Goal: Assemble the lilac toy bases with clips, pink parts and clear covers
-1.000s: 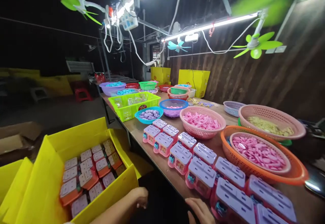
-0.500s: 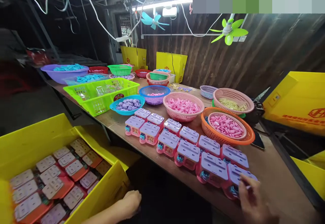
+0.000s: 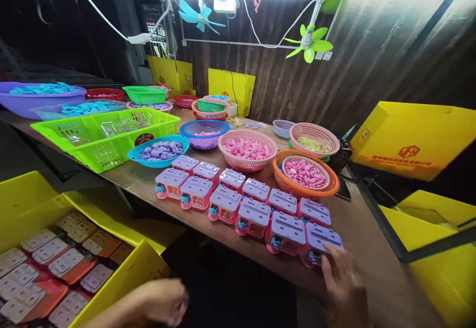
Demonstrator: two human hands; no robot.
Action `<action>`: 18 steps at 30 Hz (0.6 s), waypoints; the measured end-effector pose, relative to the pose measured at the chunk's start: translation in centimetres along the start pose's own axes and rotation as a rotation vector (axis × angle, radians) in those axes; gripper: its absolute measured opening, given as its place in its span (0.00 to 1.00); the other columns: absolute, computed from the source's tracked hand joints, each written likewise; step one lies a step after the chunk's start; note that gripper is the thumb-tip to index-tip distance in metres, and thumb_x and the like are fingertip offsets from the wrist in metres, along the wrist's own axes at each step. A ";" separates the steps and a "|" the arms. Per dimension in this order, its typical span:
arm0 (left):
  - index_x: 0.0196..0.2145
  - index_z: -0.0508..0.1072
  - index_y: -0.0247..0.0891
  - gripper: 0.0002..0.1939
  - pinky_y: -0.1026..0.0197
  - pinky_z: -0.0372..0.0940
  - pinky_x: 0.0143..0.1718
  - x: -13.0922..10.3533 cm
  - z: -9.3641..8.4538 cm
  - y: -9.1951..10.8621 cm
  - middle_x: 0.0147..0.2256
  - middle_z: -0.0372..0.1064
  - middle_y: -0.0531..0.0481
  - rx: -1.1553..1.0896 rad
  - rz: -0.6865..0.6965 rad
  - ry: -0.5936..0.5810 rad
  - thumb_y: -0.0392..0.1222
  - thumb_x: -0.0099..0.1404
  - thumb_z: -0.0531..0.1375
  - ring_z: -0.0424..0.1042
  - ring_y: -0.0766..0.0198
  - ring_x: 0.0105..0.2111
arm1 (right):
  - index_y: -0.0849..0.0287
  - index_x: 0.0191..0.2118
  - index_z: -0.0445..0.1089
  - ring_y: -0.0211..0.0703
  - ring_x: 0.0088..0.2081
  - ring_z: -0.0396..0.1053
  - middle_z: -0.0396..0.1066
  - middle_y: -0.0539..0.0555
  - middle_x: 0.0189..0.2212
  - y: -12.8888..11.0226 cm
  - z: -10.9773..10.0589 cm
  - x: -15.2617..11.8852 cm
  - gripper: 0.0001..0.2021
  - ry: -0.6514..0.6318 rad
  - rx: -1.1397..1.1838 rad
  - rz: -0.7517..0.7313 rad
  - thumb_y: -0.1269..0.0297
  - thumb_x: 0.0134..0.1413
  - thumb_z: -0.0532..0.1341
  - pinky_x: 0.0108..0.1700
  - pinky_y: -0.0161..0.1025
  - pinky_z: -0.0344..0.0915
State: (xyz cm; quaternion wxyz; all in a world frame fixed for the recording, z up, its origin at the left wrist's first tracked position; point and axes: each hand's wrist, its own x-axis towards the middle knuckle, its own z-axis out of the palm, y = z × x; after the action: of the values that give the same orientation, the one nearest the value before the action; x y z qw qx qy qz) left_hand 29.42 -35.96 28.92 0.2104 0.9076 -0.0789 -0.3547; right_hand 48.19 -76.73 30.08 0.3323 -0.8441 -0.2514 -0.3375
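Two rows of pink plastic boxes with lilac slotted lids (image 3: 255, 212) stand along the table's front edge, with small blue parts at their near ends. At the right end of the front row, my right hand (image 3: 344, 281) has its fingertips on the lid corner of the last pink box (image 3: 323, 236) and its thumb against the side. My left hand (image 3: 167, 300) hangs below the table edge, its fingers curled closed; their inside is hidden and slightly blurred. To its left, a yellow carton (image 3: 148, 253) contains several similar boxes.
Behind the rows stand a blue bowl of lilac parts (image 3: 130, 155), a pink basket of pink parts (image 3: 247, 164) and an orange basket (image 3: 277, 179). A lime-green crate (image 3: 100, 157) is at left. More yellow cartons (image 3: 409, 134) stand at right. Small fans (image 3: 308, 42) hang overhead.
The view has turned right, shifting the table leftward. My right hand's fingers have gone from a raised pinch over the end box to lying on its lid corner. My left hand stays closed.
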 end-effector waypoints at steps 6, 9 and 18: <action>0.53 0.65 0.44 0.22 0.58 0.59 0.51 6.1 -14.6 13.5 0.51 0.64 0.46 0.064 0.479 0.581 0.51 0.63 0.54 0.64 0.59 0.49 | 0.60 0.55 0.63 0.58 0.54 0.58 0.58 0.64 0.53 6.9 2.1 7.3 0.26 -0.144 -0.258 0.216 0.50 0.58 0.46 0.54 0.55 0.58; 0.61 0.55 0.47 0.39 0.42 0.43 0.60 12.2 -17.5 17.4 0.63 0.44 0.41 0.269 0.411 0.710 0.63 0.56 0.57 0.44 0.44 0.62 | 0.60 0.61 0.55 0.57 0.59 0.53 0.51 0.64 0.59 9.9 5.3 8.5 0.31 -0.290 -0.148 0.451 0.47 0.57 0.44 0.56 0.53 0.55; 0.63 0.49 0.47 0.43 0.38 0.37 0.60 21.6 -17.9 15.6 0.66 0.34 0.42 0.379 0.221 0.700 0.70 0.56 0.49 0.32 0.36 0.63 | 0.61 0.64 0.47 0.52 0.54 0.62 0.60 0.63 0.55 10.2 8.7 7.7 0.37 -0.351 0.140 0.637 0.50 0.50 0.52 0.56 0.46 0.57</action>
State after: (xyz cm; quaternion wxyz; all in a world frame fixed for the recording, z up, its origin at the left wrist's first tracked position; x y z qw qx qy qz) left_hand 57.48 -50.46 34.35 0.0905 0.9822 -0.1634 0.0209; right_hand 63.27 -75.46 27.01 0.4296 -0.9002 -0.0520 -0.0491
